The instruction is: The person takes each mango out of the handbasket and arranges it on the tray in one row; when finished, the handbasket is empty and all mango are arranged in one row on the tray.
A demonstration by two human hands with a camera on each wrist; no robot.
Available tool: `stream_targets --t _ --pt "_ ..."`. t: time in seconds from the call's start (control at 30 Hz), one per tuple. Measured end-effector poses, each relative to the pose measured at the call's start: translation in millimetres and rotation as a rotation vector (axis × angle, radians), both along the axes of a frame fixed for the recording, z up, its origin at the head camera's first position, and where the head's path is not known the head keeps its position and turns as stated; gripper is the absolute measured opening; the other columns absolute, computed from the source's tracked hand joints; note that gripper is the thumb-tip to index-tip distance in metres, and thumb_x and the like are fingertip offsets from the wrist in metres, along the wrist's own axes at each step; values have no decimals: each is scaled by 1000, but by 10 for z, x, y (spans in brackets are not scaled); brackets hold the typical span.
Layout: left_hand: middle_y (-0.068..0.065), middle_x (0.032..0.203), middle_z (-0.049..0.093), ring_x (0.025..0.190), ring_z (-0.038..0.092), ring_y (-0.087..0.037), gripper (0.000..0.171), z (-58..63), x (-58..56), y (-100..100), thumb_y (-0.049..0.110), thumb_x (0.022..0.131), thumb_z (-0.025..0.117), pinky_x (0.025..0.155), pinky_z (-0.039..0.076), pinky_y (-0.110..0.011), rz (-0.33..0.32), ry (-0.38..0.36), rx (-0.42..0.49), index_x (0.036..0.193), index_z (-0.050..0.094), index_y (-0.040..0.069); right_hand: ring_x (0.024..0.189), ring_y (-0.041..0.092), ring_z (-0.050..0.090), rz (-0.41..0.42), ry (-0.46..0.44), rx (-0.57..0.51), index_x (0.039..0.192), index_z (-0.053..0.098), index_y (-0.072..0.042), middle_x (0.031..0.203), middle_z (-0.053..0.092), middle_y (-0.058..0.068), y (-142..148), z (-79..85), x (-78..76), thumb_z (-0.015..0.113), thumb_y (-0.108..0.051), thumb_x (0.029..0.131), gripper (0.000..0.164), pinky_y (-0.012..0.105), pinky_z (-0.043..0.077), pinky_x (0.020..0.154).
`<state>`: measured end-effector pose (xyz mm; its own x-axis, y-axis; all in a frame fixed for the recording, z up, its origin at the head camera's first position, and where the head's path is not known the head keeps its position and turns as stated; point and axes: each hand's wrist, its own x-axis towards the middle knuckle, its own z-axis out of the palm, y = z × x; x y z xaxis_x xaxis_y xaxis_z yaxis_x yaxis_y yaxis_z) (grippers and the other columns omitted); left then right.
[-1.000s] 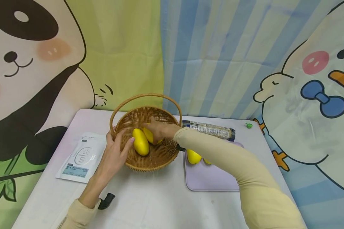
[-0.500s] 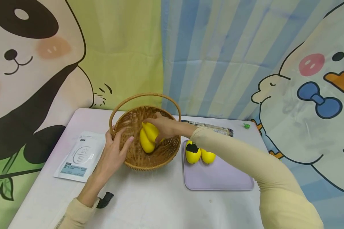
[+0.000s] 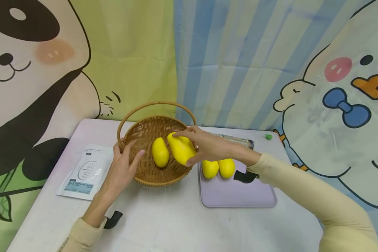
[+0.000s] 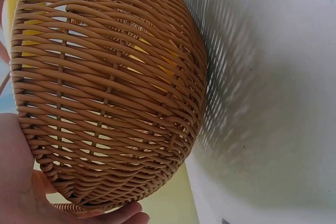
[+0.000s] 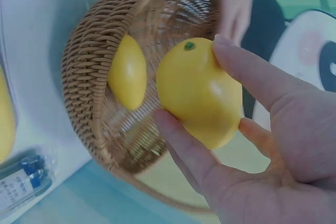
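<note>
My right hand (image 3: pixel 209 143) grips a yellow mango (image 3: pixel 180 147) between thumb and fingertips, raised over the right side of a brown wicker basket (image 3: pixel 159 180). The right wrist view shows the held mango's green stem spot, with fingers around its sides. A second mango (image 3: pixel 160 152) lies inside the basket. My left hand (image 3: pixel 123 169) holds the basket's left rim below the arched handle (image 3: pixel 157 103). In the left wrist view, fingers of the left hand (image 4: pixel 23 182) curl around the rim against the woven wall.
Right of the basket, a lilac tray (image 3: pixel 239 196) bears two yellow mangoes (image 3: pixel 226 168). Behind the tray lies a long dark printed packet (image 3: pixel 239 140). A white pouch (image 3: pixel 86 171) is on the left, and a small green object (image 3: pixel 268 137) sits at the far right.
My right hand has taken hold of a mango in the basket and lifted it, moving right and up. The other mango stays inside. The left hand keeps its hold on the rim.
</note>
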<state>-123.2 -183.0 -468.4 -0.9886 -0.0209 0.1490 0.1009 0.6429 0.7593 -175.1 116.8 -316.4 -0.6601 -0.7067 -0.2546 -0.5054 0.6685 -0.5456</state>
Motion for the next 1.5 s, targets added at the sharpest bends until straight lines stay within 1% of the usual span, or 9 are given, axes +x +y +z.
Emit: stream_targets --t 0.13,0.27,0.43,0.57,0.73,0.87,0.97,1.2,1.5 --pt "-28 163 8 127 50 -48 73 4 -8 -9 58 103 46 103 43 -66 -2 1 2 158 34 12 124 26 50 -84 -79 -94 157 36 -32 153 32 10 304 48 75 87 -22 82 91 38 54 101" --pt "-28 163 9 127 50 -48 73 9 -10 -15 58 103 46 104 43 -67 -3 0 7 158 34 12 131 35 49 -175 -86 -143 156 37 -32 151 34 12 663 5 77 88 -24 80 92 43 56 99" --pt "-29 161 11 125 51 -48 72 9 -14 -21 57 103 46 103 43 -66 -5 5 4 157 34 12 133 43 50 -289 -51 -119 158 34 -32 158 31 12 1103 -124 20 87 -29 81 93 47 57 96" --pt "-29 162 10 126 50 -48 72 5 -18 -22 57 103 46 104 43 -66 -8 5 6 158 34 12 134 52 47 -349 -46 -118 159 32 -24 162 28 14 1430 -267 -46 86 -26 83 93 50 57 95" --pt "-28 163 8 126 50 -48 71 17 -26 -20 57 103 46 103 43 -67 -12 8 7 158 34 13 126 54 52 -417 -32 -100 159 31 -15 156 35 21 1771 -443 -88 85 -25 84 93 51 58 90" --pt "-28 164 7 127 50 -49 71 29 -30 -18 57 103 46 104 43 -67 -9 12 5 158 34 13 123 52 55 -461 -41 -68 159 31 -13 149 40 22 1945 -610 -92 84 -27 85 92 52 58 90" --pt "-27 164 7 127 50 -49 72 33 -30 -17 57 103 46 104 42 -67 -5 7 4 158 34 13 122 49 55 -474 -58 -64 158 32 -12 147 43 22 2054 -774 -93 84 -27 85 92 55 56 95" --pt "-26 165 6 128 50 -50 70 31 -22 -13 56 103 47 105 42 -67 -8 4 9 157 35 13 124 49 54 -504 -155 -36 159 30 -15 151 39 26 2240 -1137 -78 82 -28 87 90 60 51 99" --pt "-27 165 5 126 50 -50 69 27 -20 -10 55 103 47 103 42 -68 -7 -2 13 158 35 15 130 51 49 -513 -219 -22 159 32 -20 153 37 25 2317 -1345 -78 81 -31 87 87 65 45 104"
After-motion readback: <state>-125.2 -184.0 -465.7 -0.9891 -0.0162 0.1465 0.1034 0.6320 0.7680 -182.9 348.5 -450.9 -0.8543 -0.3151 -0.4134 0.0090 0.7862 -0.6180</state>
